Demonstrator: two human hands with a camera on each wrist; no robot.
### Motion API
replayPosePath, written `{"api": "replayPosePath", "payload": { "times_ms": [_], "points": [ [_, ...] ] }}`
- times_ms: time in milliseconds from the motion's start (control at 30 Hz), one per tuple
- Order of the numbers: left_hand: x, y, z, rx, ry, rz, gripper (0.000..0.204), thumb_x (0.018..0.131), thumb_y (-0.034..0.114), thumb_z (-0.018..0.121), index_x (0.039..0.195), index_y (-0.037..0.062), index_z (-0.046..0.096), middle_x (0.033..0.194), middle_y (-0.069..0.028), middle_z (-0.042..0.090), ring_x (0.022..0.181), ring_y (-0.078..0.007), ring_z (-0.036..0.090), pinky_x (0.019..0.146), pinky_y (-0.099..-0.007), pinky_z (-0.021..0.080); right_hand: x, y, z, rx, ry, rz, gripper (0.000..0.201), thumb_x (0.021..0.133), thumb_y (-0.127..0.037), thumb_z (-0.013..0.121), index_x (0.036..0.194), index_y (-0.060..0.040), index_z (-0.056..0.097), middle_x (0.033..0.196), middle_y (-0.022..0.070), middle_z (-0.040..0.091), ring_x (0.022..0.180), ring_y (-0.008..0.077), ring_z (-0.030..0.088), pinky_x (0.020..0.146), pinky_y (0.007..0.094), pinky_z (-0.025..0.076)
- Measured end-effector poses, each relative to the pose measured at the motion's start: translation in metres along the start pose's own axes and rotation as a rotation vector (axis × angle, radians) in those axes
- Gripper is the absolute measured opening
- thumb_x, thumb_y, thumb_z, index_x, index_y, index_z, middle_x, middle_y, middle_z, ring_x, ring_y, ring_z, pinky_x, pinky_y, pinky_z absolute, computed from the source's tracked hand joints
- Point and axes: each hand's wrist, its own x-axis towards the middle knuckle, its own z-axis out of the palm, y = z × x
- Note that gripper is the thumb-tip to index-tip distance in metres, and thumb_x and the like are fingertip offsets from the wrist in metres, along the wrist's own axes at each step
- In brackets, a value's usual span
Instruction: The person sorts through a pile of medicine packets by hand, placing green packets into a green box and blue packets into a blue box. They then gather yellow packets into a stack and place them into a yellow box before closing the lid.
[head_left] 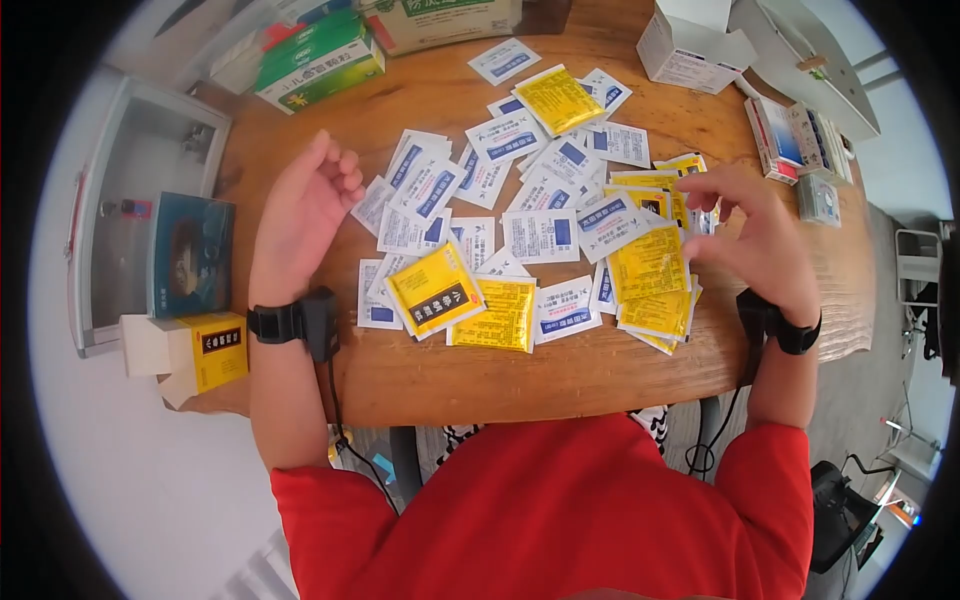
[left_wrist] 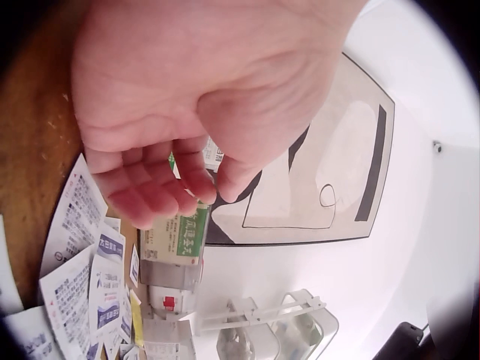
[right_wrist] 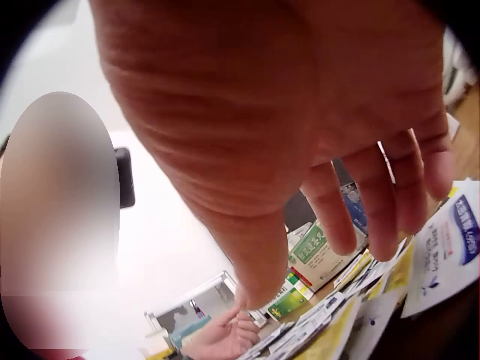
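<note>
White sachets with blue bands (head_left: 540, 237) lie scattered and overlapping over the middle of the wooden table. Several yellow sachets are mixed among them, one with a black label (head_left: 435, 290) at the front left and a stack (head_left: 650, 265) at the right. My left hand (head_left: 305, 205) hovers left of the white sachets, fingers loosely bent and holding nothing. Over the right-hand yellow stack is my right hand (head_left: 750, 225), thumb apart from the fingers. In the right wrist view its fingers (right_wrist: 364, 202) reach down above the sachets with nothing in them.
A green box (head_left: 320, 60) stands at the back left, and an opened white carton (head_left: 695, 50) at the back right. Along the left edge are a blue box (head_left: 190, 255), an opened yellow box (head_left: 220, 350) and a glass-door cabinet (head_left: 150, 150). Small boxes (head_left: 790, 140) line the right edge.
</note>
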Motion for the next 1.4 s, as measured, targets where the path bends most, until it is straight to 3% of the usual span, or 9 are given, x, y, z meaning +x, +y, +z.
{"api": "replayPosePath", "payload": {
  "times_ms": [133,400,567,700,833,967,1067,1233,1400],
  "points": [
    [-0.007,0.003,0.015,0.257,0.048,0.054,0.022,0.115,0.029,0.058,0.103,0.0110,0.061,0.098,-0.0004,0.061,0.089,-0.0123,0.058,0.083,-0.0293,0.048,-0.008,-0.016,0.016,-0.255,-0.032,-0.190,0.066,0.070,-0.021,0.096,0.128,-0.0038,0.072,0.115,0.0164,0.070,0.108,0.0396,0.066,0.097,0.0452,0.054],
    [-0.038,0.023,0.065,0.882,0.007,0.037,0.018,0.105,0.019,0.071,0.114,0.0045,0.073,0.098,0.0015,0.067,0.085,-0.0050,0.058,0.077,-0.0218,0.047,0.008,-0.020,0.033,-0.244,-0.002,-0.101,0.058,0.074,-0.021,0.093,0.124,-0.0012,0.072,0.113,0.0177,0.070,0.105,0.0364,0.067,0.091,0.0446,0.054],
    [-0.056,0.016,0.091,1.499,-0.215,0.085,0.051,0.081,0.023,0.091,0.125,0.0057,0.074,0.098,-0.0022,0.068,0.087,-0.0141,0.061,0.077,-0.0298,0.050,0.010,-0.027,0.033,-0.122,0.057,0.080,0.048,0.081,-0.022,0.090,0.117,0.0034,0.074,0.100,0.0199,0.073,0.087,0.0345,0.069,0.079,0.0431,0.055],
    [-0.064,0.002,0.104,1.669,-0.239,0.171,0.064,0.069,0.025,0.097,0.125,0.0093,0.071,0.097,-0.0085,0.068,0.086,-0.0243,0.064,0.077,-0.0371,0.052,0.014,-0.011,0.030,-0.001,0.138,0.058,0.037,0.091,-0.024,0.085,0.109,0.0071,0.076,0.080,0.0143,0.070,0.067,0.0206,0.062,0.063,0.0362,0.050],
    [-0.061,-0.003,0.115,1.654,-0.207,0.045,0.061,0.066,0.024,0.098,0.118,0.0069,0.070,0.087,-0.0096,0.065,0.083,-0.0263,0.064,0.072,-0.0404,0.050,0.017,0.015,0.023,0.177,0.246,0.033,0.034,0.099,-0.026,0.078,0.111,0.0064,0.078,0.077,0.0040,0.068,0.069,0.0070,0.055,0.059,0.0292,0.045],
    [-0.056,0.002,0.115,1.695,-0.201,0.030,0.054,0.069,0.021,0.097,0.111,0.0032,0.069,0.084,-0.0102,0.064,0.077,-0.0238,0.063,0.069,-0.0384,0.049,0.016,0.033,0.017,0.263,0.189,0.098,0.034,0.101,-0.027,0.077,0.113,0.0046,0.080,0.080,0.0000,0.069,0.071,0.0052,0.055,0.059,0.0274,0.045],
    [-0.052,0.015,0.106,1.729,-0.217,-0.171,0.038,0.081,0.017,0.091,0.107,0.0006,0.068,0.085,-0.0062,0.067,0.077,-0.0151,0.063,0.068,-0.0330,0.049,0.015,0.027,0.018,0.382,0.159,0.062,0.034,0.103,-0.027,0.075,0.116,0.0047,0.079,0.086,-0.0007,0.072,0.075,0.0044,0.058,0.065,0.0256,0.047],
    [-0.062,0.025,0.097,1.174,-0.186,-0.190,0.016,0.098,0.011,0.079,0.105,0.0013,0.068,0.092,0.0020,0.071,0.086,-0.0039,0.062,0.076,-0.0261,0.050,0.011,0.022,-0.002,0.560,0.162,0.102,0.034,0.108,-0.025,0.071,0.124,0.0050,0.073,0.102,0.0007,0.077,0.088,0.0034,0.064,0.078,0.0242,0.050],
    [-0.068,0.018,0.142,1.301,-0.421,-0.125,0.021,0.091,0.017,0.084,0.098,0.0022,0.070,0.088,-0.0023,0.070,0.083,-0.0131,0.063,0.076,-0.0318,0.050,0.008,0.026,-0.006,0.567,0.081,0.105,0.036,0.106,-0.028,0.072,0.122,0.0044,0.074,0.102,0.0017,0.076,0.088,0.0063,0.064,0.079,0.0260,0.051]
  ]
}}
